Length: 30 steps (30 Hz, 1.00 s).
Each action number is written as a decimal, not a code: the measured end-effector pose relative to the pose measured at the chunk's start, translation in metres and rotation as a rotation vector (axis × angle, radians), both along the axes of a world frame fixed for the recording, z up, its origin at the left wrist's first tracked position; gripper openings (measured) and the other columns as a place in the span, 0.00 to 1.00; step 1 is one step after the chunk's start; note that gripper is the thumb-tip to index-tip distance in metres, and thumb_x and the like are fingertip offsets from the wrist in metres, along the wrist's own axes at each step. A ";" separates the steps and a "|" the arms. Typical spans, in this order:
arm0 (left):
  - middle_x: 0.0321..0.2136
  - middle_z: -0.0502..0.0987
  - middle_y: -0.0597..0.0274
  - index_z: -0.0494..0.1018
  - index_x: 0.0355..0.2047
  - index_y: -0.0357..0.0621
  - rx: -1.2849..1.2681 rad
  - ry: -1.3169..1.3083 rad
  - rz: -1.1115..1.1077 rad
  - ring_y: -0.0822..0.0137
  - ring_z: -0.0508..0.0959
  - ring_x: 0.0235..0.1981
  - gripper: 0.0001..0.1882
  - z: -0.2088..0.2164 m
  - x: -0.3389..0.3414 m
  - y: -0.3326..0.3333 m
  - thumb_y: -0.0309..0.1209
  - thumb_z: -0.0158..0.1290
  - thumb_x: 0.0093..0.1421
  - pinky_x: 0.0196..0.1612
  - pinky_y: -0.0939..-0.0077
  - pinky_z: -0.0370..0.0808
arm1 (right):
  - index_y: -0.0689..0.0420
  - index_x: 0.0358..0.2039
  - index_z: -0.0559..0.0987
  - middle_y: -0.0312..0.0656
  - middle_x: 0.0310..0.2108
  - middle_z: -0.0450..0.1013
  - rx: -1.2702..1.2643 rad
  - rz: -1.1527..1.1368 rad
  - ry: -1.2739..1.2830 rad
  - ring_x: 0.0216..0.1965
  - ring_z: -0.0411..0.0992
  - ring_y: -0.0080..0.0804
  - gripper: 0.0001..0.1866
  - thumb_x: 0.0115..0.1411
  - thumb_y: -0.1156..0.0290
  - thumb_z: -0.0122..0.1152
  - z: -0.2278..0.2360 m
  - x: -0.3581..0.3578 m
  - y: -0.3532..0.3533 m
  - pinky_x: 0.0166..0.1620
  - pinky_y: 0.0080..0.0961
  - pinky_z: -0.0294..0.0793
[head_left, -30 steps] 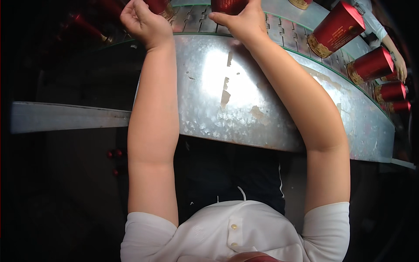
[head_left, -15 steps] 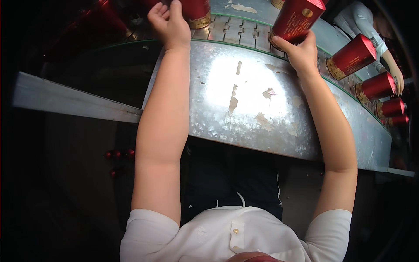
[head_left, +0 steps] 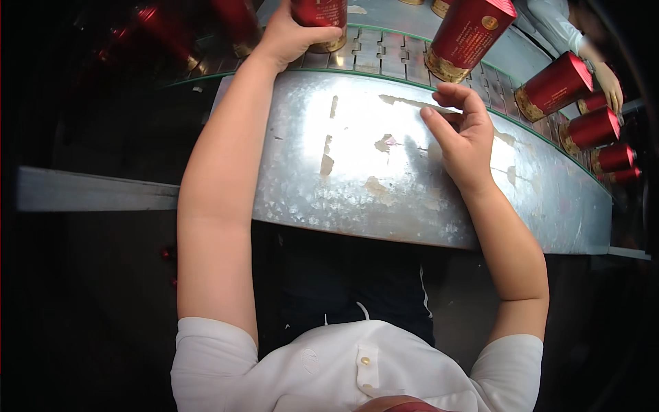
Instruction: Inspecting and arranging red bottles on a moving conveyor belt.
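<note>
Left hand (head_left: 284,41): While its thumb is lying across the front of the held canister (head_left: 321,11), its other fingers are going up the left side, partly out of view.
Held canister: It is sitting over the conveyor (head_left: 395,55) at the upper edge, which is cutting off its top.
Right hand (head_left: 469,141): Its fingers are curving loosely, with a narrow gap between thumb and index; it is hovering over the metal sheet (head_left: 357,196), just below the nearest canister (head_left: 470,34).
Finish: The 2 canisters are showing glossy red walls above patterned gold bases.
Printing: Small lines of lettering are running across the nearest canister, beside 1 round gold seal; the left thumb is covering part of the held one.
Surfaces: Hinged metal plates are forming the conveyor; the sheet is reflecting glare between scuffed, peeling patches.
Surroundings: More red canisters (head_left: 555,86) are lining the conveyor at right, a co-worker's hand (head_left: 608,86) reaching beside them; dark canisters (head_left: 235,24) are blurring at left.
</note>
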<state>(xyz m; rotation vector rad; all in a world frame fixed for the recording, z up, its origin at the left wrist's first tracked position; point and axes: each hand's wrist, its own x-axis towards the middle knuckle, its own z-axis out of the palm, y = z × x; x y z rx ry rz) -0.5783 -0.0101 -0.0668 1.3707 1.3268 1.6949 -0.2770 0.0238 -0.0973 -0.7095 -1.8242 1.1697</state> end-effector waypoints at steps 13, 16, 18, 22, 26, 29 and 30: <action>0.51 0.78 0.57 0.70 0.60 0.41 -0.364 -0.038 -0.508 0.61 0.79 0.51 0.36 0.009 0.074 0.081 0.23 0.70 0.49 0.52 0.65 0.77 | 0.61 0.41 0.80 0.38 0.36 0.79 -0.075 0.059 0.095 0.38 0.75 0.22 0.13 0.58 0.71 0.70 0.000 0.041 0.058 0.42 0.22 0.75; 0.64 0.66 0.53 0.54 0.71 0.42 -0.088 0.325 -0.246 0.58 0.70 0.64 0.53 0.005 0.057 0.058 0.28 0.72 0.48 0.65 0.61 0.67 | 0.61 0.36 0.81 0.34 0.29 0.78 -0.143 0.096 0.137 0.31 0.73 0.18 0.07 0.59 0.72 0.68 0.004 0.041 0.054 0.37 0.18 0.73; 0.46 0.78 0.57 0.72 0.48 0.36 0.205 0.307 0.080 0.72 0.77 0.46 0.16 0.003 0.048 0.033 0.29 0.62 0.62 0.50 0.78 0.75 | 0.61 0.33 0.81 0.32 0.26 0.77 -0.137 0.087 0.173 0.28 0.72 0.17 0.06 0.60 0.72 0.67 0.005 0.039 0.047 0.34 0.17 0.72; 0.43 0.79 0.55 0.72 0.45 0.37 0.586 0.177 0.645 0.73 0.78 0.42 0.15 -0.004 0.002 0.001 0.25 0.64 0.62 0.47 0.80 0.76 | 0.60 0.33 0.81 0.31 0.26 0.76 -0.087 0.103 0.119 0.28 0.71 0.16 0.05 0.60 0.73 0.67 0.005 0.036 0.032 0.33 0.17 0.71; 0.56 0.72 0.50 0.62 0.62 0.37 0.208 0.413 0.799 0.62 0.74 0.56 0.38 -0.016 0.025 0.011 0.27 0.69 0.54 0.60 0.67 0.72 | 0.61 0.33 0.81 0.31 0.26 0.76 -0.050 0.072 0.109 0.27 0.70 0.16 0.05 0.60 0.73 0.67 0.000 0.031 0.022 0.33 0.17 0.70; 0.56 0.71 0.50 0.60 0.64 0.40 -0.038 0.404 0.609 0.57 0.73 0.58 0.48 -0.018 0.030 0.018 0.31 0.74 0.45 0.60 0.60 0.72 | 0.61 0.33 0.81 0.31 0.26 0.76 -0.047 0.074 0.114 0.27 0.69 0.16 0.05 0.60 0.72 0.67 0.003 0.027 0.018 0.33 0.17 0.70; 0.50 0.75 0.52 0.62 0.59 0.40 0.041 0.353 0.528 0.58 0.77 0.52 0.44 -0.017 0.035 0.022 0.32 0.74 0.45 0.55 0.60 0.75 | 0.61 0.33 0.81 0.31 0.26 0.76 -0.044 0.072 0.102 0.27 0.69 0.16 0.06 0.60 0.72 0.67 0.004 0.027 0.019 0.33 0.17 0.70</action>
